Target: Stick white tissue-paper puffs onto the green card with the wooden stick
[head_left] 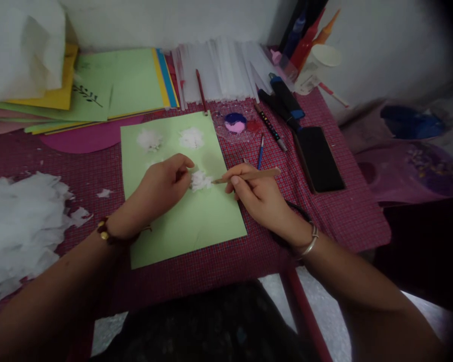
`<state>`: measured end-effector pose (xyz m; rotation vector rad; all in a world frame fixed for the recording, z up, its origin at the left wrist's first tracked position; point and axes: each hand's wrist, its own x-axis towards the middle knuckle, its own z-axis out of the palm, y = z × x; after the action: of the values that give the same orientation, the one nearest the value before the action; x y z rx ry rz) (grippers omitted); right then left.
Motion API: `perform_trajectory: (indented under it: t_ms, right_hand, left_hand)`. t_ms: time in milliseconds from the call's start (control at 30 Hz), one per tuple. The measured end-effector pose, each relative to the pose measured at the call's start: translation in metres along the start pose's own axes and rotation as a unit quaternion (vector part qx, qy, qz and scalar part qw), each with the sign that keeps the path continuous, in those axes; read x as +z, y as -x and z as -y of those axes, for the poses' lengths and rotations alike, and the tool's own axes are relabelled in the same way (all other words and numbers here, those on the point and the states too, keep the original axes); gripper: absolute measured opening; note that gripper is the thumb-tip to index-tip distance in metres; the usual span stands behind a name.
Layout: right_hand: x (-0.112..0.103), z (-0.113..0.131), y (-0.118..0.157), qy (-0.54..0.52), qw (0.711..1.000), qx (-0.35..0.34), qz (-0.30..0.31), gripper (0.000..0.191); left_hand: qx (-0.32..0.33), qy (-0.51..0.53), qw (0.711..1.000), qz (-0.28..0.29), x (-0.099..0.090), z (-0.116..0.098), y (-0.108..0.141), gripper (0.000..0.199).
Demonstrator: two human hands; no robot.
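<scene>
A light green sheet of paper [181, 226] lies on the table with white clusters of paper bits on it. Two clusters, one at upper left [150, 140] and one at upper right [191, 138], sit apart from my hands. Between my hands is a third white paper cluster [201, 180]. My left hand [162, 183] is closed, its fingertips curled at the cluster's left edge; what they pinch, if anything, is hidden. My right hand [258, 193] grips a pointed tan stick [262, 174], its tip at the cluster's right side.
A heap of white paper scraps [22, 226] spreads at left. Behind are coloured sheets [132, 80] and white paper strips [222, 70]. To the right lie a paint palette [235, 123], thin brush [260, 151], marker [271, 128], cutter [287, 95] and phone [320, 158].
</scene>
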<state>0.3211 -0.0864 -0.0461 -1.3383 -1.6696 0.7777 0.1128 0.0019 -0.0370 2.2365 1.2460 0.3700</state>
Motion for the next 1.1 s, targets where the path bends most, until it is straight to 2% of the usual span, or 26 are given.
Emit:
perform_trajectory:
  t_ms: [300,467,567,733,867,967,1100]
  right_hand:
    - [0.003,-0.006,0.003,-0.024,1.000,0.003,0.020,0.026]
    - [0.005,-0.006,0.002,-0.048,0.998,0.012,0.043,0.026]
    - [0.003,-0.004,0.001,-0.070,0.997,0.014,0.017,0.028]
    - [-0.005,0.002,-0.004,-0.158,0.980,0.071,-0.094,0.022]
    - [-0.005,0.004,-0.003,-0.178,0.979,0.074,-0.065,0.021]
    - [-0.004,0.002,-0.002,-0.161,0.985,0.056,-0.040,0.022]
    - [-0.003,0.000,-0.001,-0.093,0.993,0.038,-0.055,0.024]
  left_hand:
    - [-0.020,0.043,0.999,-0.006,0.004,0.006,-0.002,0.031]
    - [-0.027,0.049,0.998,0.006,0.003,0.006,-0.003,0.032]
    - [-0.019,0.055,0.998,0.000,0.005,0.008,-0.003,0.032]
    - [-0.009,0.074,0.997,0.003,-0.001,0.008,-0.003,0.029]
    - [-0.008,0.009,0.998,0.058,-0.011,0.001,-0.002,0.009]
    - [0.021,-0.022,0.996,0.082,-0.012,-0.002,-0.003,0.016]
    - [0.074,-0.018,0.994,0.081,-0.007,-0.003,-0.009,0.025]
